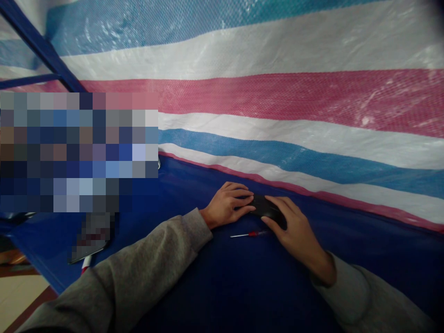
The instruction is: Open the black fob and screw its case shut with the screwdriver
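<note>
A black computer mouse [262, 206] lies on the dark blue surface between my two hands. My left hand [231, 203] holds its left end, with the fingertips over the edge. Around the right end curl the thumb and fingers of my right hand [293, 226], which hide part of that side. Just in front of the mouse lies a small screwdriver [248, 235] with a thin metal shaft and a red part. Its right end is dark and hard to make out near my right thumb.
Behind my hands rises a striped plastic sheet [263, 95]. Blue frame bars [65, 76] stand at the upper left. A partly blurred grey flat object [93, 236] and a red-and-white stick [86, 262] lie left on the blue surface [222, 286]. Pixelation hides the area behind them.
</note>
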A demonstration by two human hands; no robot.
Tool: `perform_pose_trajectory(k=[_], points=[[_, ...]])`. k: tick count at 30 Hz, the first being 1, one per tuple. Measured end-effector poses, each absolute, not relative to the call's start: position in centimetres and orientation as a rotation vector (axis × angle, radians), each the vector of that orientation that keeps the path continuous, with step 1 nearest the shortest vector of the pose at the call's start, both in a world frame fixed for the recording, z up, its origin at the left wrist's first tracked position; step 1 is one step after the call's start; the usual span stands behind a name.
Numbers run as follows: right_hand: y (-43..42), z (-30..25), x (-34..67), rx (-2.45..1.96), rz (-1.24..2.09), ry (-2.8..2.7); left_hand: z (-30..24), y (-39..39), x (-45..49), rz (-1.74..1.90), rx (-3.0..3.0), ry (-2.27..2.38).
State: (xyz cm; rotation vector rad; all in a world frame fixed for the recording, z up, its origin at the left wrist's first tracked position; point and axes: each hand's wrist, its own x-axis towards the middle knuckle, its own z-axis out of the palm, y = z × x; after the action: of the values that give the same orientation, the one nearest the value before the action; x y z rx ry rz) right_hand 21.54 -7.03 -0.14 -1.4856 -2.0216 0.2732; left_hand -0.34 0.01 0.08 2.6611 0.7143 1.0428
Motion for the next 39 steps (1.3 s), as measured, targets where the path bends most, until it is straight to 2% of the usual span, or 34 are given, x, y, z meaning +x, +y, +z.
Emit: perform_pose_trajectory(k=[12,22,39], points=[[-6.5,-0.6,22.2,-1.403,0.125,-2.121,0.7,0.1,-0.2,0.599,2.525,0.772],[-6.1,-0.5,22.9,-1.246,-0.066,-2.24,0.8,0.3,-0.3,0.618,2.495,0.712],[-6.5,-0.7,22.5,-1.18,-0.105,-2.183,1.0,0.2,-0.2,0.572,2.502,0.74]])
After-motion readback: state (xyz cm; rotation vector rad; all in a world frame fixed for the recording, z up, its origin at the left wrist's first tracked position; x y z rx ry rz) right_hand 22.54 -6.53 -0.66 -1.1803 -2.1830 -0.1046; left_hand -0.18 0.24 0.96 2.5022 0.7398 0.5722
